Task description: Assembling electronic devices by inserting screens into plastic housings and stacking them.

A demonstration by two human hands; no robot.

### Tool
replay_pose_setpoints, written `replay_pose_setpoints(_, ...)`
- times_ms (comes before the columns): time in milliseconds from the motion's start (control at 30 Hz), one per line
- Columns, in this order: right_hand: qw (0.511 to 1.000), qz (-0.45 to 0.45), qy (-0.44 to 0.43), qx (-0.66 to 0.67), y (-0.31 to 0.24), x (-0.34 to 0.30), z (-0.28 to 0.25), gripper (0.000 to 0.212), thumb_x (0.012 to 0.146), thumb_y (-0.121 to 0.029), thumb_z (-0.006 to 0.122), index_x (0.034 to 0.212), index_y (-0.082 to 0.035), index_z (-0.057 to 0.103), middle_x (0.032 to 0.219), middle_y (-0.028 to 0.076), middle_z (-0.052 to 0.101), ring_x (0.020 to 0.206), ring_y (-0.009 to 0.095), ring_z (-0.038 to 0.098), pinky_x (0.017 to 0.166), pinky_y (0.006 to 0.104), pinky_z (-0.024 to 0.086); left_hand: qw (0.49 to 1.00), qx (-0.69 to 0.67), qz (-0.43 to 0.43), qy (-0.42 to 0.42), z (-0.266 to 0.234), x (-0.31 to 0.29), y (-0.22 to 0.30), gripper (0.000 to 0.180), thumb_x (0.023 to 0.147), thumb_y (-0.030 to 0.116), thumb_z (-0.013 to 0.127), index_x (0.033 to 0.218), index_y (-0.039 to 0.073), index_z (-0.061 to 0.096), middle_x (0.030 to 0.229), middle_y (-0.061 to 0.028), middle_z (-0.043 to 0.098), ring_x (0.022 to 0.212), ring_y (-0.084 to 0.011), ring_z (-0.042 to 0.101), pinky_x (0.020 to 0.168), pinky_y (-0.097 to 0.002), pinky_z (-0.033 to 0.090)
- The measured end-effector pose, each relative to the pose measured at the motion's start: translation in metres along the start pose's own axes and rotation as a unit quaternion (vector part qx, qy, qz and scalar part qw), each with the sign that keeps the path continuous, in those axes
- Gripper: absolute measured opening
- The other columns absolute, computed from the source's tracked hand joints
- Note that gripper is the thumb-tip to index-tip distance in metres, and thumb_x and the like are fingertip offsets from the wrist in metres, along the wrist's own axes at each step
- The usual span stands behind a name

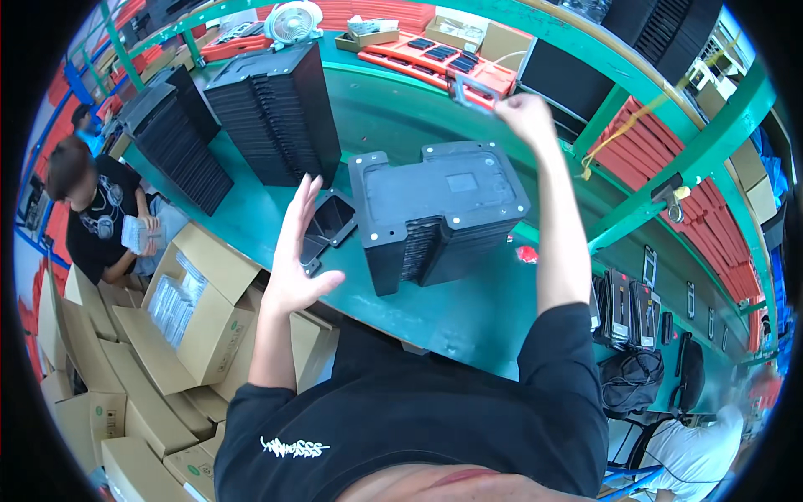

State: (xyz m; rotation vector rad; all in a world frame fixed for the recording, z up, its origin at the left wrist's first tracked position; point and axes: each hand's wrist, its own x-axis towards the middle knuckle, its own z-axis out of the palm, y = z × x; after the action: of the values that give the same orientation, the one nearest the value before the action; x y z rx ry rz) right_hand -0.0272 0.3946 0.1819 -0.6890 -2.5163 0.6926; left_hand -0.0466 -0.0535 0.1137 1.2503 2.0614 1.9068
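A small grey frame-shaped part is pinched in the raised right hand, far over the green table. The left hand hovers open and empty, near a stack of black trays.

We see a small grey frame-like part, flat and roughly rectangular with an opening through it, held up above the far side of the green desk in the fingers of our right hand. It is tilted, and its left end juts out past the fingertips. Near the middle of the desk stands a stack of dark grey moulded trays; the top tray lies flat, with lugs at its corners and a shallow recess. Just to its left a single black tray lies on the desk, tilted, close to our left hand, which is spread wide and holds nothing.
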Motion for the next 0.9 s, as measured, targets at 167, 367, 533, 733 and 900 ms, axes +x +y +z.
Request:
replay_pose_setpoints(167, 0.991, -0.131, -0.002, 0.007, -0.114, -0.127, -0.05, 0.026, 0.085, -0.024, 0.073, 0.091, 0.001, 0.075, 0.078, 0.011, 0.074, 0.069, 0.018, 0.07, 0.069, 0.0334, 0.055, 0.993, 0.059, 0.099, -0.013, 0.019, 0.041, 0.044, 0.121, 0.065, 0.043, 0.093, 0.161, 0.006, 0.029, 0.158, -0.0194, 0.04, 0.148, -0.0324, 0.04, 0.121, -0.046, 0.034)
replay_pose_setpoints(367, 0.961, -0.223, 0.033, -0.16, -0.139, -0.184, -0.047, 0.024, 0.089, -0.023, 0.073, 0.081, 0.0, 0.074, 0.077, 0.014, 0.07, 0.076, 0.029, 0.066, 0.075, 0.04, 0.054, 0.986, 0.119, 0.103, -0.053, 0.025, 0.056, 0.065, 0.099, 0.063, 0.038, 0.095, 0.147, 0.009, 0.05, 0.139, -0.0177, 0.051, 0.132, -0.0329, 0.054, 0.112, -0.0453, 0.044)
replay_pose_setpoints(533, 0.937, -0.293, 0.059, -0.179, -0.145, -0.189, -0.051, 0.029, 0.094, -0.021, 0.069, 0.075, 0.002, 0.072, 0.079, 0.016, 0.064, 0.084, 0.032, 0.06, 0.08, 0.0426, 0.05, 0.962, 0.222, 0.115, -0.113, 0.019, 0.066, 0.079, 0.075, 0.063, 0.036, 0.094, 0.127, 0.009, 0.065, 0.132, -0.0178, 0.052, 0.122, -0.0351, 0.058, 0.104, -0.0448, 0.049)
replay_pose_setpoints(733, 0.947, -0.297, 0.017, -0.124, -0.126, -0.198, -0.067, 0.028, 0.097, -0.021, 0.066, 0.084, 0.003, 0.073, 0.079, 0.016, 0.061, 0.085, 0.031, 0.059, 0.079, 0.0415, 0.048, 0.941, 0.266, 0.108, -0.179, 0.011, 0.073, 0.084, 0.082, 0.065, 0.035, 0.094, 0.134, 0.007, 0.061, 0.139, -0.0205, 0.05, 0.12, -0.0389, 0.061, 0.103, -0.0449, 0.05)
replay_pose_setpoints(900, 0.975, -0.157, 0.147, 0.056, -0.045, -0.251, -0.08, 0.022, 0.097, -0.019, 0.067, 0.095, 0.001, 0.074, 0.092, 0.016, 0.069, 0.09, 0.033, 0.065, 0.079, 0.0396, 0.05, 0.987, -0.111, 0.096, 0.059, 0.019, 0.009, 0.038, 0.111, 0.077, 0.052, 0.084, 0.158, 0.0, 0.028, 0.157, -0.0237, 0.039, 0.127, -0.0384, 0.059, 0.108, -0.0494, 0.046)
